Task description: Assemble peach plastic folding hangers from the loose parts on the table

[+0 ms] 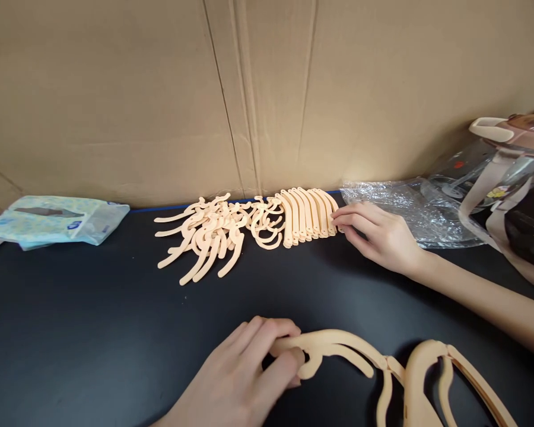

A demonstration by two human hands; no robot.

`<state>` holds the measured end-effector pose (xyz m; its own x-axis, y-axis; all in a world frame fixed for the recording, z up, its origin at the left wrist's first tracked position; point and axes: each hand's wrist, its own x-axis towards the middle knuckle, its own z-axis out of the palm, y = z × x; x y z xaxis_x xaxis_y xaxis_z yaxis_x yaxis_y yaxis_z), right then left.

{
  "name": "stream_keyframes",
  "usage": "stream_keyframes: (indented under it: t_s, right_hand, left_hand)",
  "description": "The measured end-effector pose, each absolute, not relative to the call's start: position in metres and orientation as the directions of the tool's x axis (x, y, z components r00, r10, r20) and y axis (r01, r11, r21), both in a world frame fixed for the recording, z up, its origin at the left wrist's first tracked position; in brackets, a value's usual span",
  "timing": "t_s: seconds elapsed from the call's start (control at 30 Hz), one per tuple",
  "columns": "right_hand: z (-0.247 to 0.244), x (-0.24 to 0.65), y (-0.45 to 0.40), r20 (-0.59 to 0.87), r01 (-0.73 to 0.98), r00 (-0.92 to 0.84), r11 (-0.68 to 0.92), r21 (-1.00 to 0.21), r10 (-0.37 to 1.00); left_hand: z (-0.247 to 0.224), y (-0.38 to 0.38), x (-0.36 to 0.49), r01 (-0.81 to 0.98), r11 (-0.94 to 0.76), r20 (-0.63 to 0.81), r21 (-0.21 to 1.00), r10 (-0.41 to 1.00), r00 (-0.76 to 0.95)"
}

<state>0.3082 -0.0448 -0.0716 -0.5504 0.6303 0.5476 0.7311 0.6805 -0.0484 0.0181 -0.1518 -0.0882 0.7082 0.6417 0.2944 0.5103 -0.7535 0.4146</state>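
My left hand (258, 367) is closed around one end of a beige plastic folding hanger piece (338, 338), which has a hook-like curl and curved arms. It lies at the near edge of the black table, against more jointed beige hanger parts (416, 379) that run out of the bottom of the picture. My right hand (378, 234) reaches to the right end of a neat row of curved hanger arms (307, 213), its fingertips closed on the endmost arm. Left of that row lies a loose heap of beige hooks and arms (209, 234).
A cardboard wall (160, 101) stands behind the black table (93, 332). A tissue pack (66, 219) lies at the left. Crumpled clear plastic wrap (391, 201) sits behind my right hand, beside a bottle with a brown lid (527, 133) and a strap (476, 201).
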Motion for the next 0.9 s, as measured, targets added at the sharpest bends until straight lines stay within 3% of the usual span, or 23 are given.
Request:
stream_keyframes:
  t_s: [0.07, 0.17, 0.23, 0.3, 0.37, 0.43, 0.53, 0.63, 0.8, 0.9]
  right_hand:
    - [-0.061, 0.295, -0.058, 0.543, 0.663, -0.528, 0.717, -0.216, 0.652]
    - [-0.049, 0.268, -0.076, 0.273, 0.536, -0.559, 0.592, -0.602, 0.783]
    - [-0.046, 0.252, -0.079, 0.086, 0.513, -0.615, 0.481, -0.711, 0.784]
    - [-0.047, 0.24, -0.075, 0.049, 0.461, -0.605, 0.401, -0.792, 0.794]
    - [-0.047, 0.233, -0.068, 0.066, 0.366, -0.571, 0.326, -0.871, 0.818]
    - [-0.045, 0.228, -0.063, 0.068, 0.336, -0.547, 0.294, -0.895, 0.834]
    - [-0.04, 0.225, -0.062, 0.051, 0.457, -0.537, 0.341, -0.822, 0.842]
    - [-0.04, 0.223, -0.064, 0.054, 0.534, -0.536, 0.388, -0.751, 0.843]
    - [-0.041, 0.226, -0.062, 0.015, 0.387, -0.593, 0.302, -0.871, 0.805]
    - [-0.038, 0.23, -0.061, 0.114, 0.369, -0.519, 0.342, -0.864, 0.847]
  left_hand:
    - [-0.084, -0.144, 0.016, 0.491, -0.749, 0.297, 0.444, 0.641, 0.708]
    - [-0.077, -0.126, 0.015, 0.449, -0.654, 0.266, 0.609, 0.702, 0.661]
    - [-0.072, -0.111, 0.017, 0.416, -0.489, 0.192, 0.767, 0.793, 0.578]
    - [-0.066, -0.099, 0.02, 0.309, -0.25, 0.093, 0.918, 0.891, 0.444]
    - [-0.061, -0.091, 0.026, 0.172, -0.01, -0.049, 0.985, 0.942, 0.333]
    - [-0.057, -0.087, 0.031, 0.074, 0.138, -0.153, 0.988, 0.952, 0.266]
    - [-0.054, -0.082, 0.037, -0.02, 0.231, -0.221, 0.973, 0.951, 0.216]
    - [-0.054, -0.077, 0.038, -0.084, 0.24, -0.22, 0.967, 0.956, 0.193]
    - [-0.05, -0.072, 0.03, -0.066, 0.2, -0.179, 0.978, 0.955, 0.238]
    - [-0.044, -0.071, 0.024, -0.031, 0.217, -0.201, 0.976, 0.943, 0.267]
